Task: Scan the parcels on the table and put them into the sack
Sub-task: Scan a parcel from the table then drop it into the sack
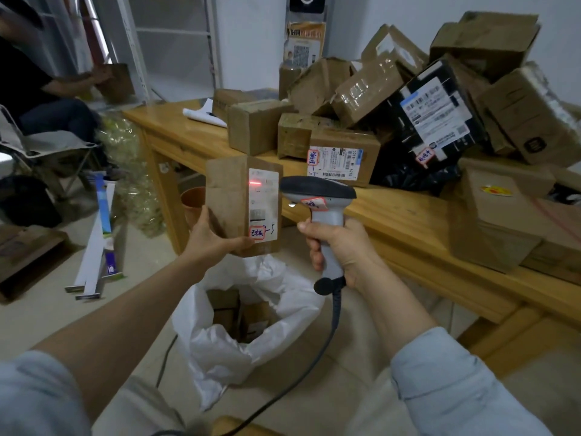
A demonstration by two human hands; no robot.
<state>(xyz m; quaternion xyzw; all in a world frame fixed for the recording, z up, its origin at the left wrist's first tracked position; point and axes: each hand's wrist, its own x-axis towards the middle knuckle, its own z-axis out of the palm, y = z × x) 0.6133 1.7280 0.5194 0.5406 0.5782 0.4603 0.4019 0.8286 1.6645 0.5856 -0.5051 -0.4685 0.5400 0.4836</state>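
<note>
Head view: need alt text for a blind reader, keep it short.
The left hand holds a small cardboard parcel upright while the right hand aims a barcode scanner at it, red line on its label. An open white sack with boxes inside sits below, and more parcels are piled on the wooden table.

A pale grey-blue left sleeve point(37, 394) and matching right sleeve point(456, 388) end well back from the fingers point(314, 253), leaving the forearms point(135, 309) bare.

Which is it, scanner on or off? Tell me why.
On. A red laser line lies across the label of the parcel held by the left hand, facing the scanner gripped in the right hand.
</note>
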